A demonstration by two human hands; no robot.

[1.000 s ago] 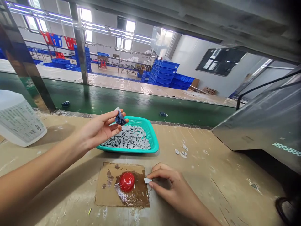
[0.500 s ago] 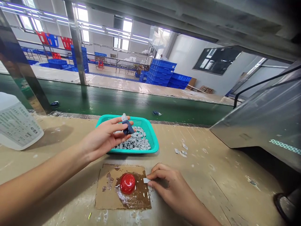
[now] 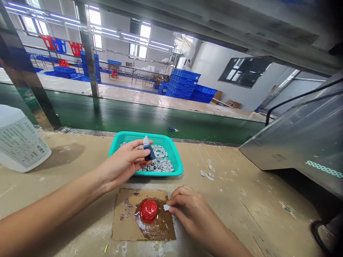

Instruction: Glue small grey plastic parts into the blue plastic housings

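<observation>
My left hand [image 3: 125,162] holds a dark blue part with a light grey tip [image 3: 149,152] between thumb and fingers, above the turquoise basket [image 3: 178,169]. Many small grey pieces [image 3: 162,162] fill that basket. Between the thumb and index finger of my right hand [image 3: 191,208] is a small pale grey piece [image 3: 166,207], over the right edge of a wet-stained cardboard sheet [image 3: 123,228]. A shiny red dome-shaped object [image 3: 148,210] sits on the cardboard, left of the pinched piece.
A white labelled jug [image 3: 23,142] stands at the left. Several loose grey pieces [image 3: 211,175] lie right of the basket. Behind runs a green conveyor belt [image 3: 134,119] carrying a dark blue part [image 3: 173,129]. A metal housing [image 3: 289,142] rises at the right.
My left hand has turned the blue part and lowered it slightly. The blue part on the belt has shifted left, and another at the belt's left has gone from view.
</observation>
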